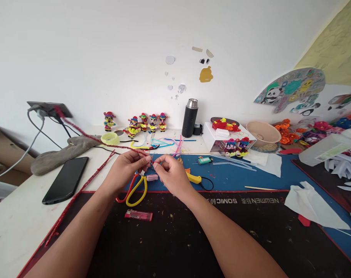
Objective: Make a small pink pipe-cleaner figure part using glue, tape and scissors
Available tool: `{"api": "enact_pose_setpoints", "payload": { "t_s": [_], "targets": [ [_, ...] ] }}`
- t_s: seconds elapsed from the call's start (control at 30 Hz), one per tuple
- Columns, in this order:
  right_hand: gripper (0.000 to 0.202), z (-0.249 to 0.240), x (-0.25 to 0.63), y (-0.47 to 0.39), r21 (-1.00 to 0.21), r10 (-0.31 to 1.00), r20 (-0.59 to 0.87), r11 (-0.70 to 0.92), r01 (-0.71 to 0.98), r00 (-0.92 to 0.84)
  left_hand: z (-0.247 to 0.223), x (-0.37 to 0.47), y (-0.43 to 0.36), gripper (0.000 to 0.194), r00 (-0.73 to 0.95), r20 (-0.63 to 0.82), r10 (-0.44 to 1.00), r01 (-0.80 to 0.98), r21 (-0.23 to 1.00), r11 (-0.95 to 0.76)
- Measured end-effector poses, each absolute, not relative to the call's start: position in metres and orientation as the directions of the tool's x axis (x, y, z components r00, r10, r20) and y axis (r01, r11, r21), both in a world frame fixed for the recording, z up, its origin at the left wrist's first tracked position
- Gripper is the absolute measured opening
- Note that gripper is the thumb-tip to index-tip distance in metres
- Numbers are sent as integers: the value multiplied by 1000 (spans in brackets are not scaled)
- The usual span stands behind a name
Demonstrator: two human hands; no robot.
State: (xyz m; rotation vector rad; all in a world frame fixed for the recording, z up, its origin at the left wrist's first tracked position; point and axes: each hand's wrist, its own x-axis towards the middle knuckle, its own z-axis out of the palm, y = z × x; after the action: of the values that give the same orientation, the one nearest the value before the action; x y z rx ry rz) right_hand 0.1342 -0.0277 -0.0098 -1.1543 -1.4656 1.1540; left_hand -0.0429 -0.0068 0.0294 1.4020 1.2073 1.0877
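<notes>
A long red pipe cleaner (88,134) stretches from my fingertips up to the left, its far end in front of the power socket. Near its close end, my left hand (128,168) pinches it between thumb and fingers. My right hand (171,172) is closed on the tip, just beside the left fingertips. A second red pipe cleaner (84,188) lies slanting under my left forearm, along the mat's edge. Below the hands rest scissors (137,190) with red and yellow handles, and nearer to me a pink lighter (139,215).
A phone (66,180) and driftwood (66,153) lie at the left. Several small fuzzy dolls (143,122) and a black thermos (190,119) stand by the wall. A yellow-handled tool (194,178) lies right of the hands. White paper (316,204) is on the black mat (169,251).
</notes>
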Motion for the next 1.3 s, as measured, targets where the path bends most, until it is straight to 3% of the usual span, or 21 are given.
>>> {"api": "enact_pose_setpoints", "payload": {
  "t_s": [0.4,0.7,1.3],
  "targets": [
    [19,-12,134,-26,-984,985,111,128,127,-133,19,-51,-3,48,154,72,985,90,992,-87],
    [16,-15,134,-26,-979,982,110,134,156,-154,24,-60,1,54,79,56,995,-85,995,-50],
    [15,-17,134,-28,-964,980,88,129,234,-179,27,-71,9,58,-78,27,997,-217,975,-44]
  ]
}}
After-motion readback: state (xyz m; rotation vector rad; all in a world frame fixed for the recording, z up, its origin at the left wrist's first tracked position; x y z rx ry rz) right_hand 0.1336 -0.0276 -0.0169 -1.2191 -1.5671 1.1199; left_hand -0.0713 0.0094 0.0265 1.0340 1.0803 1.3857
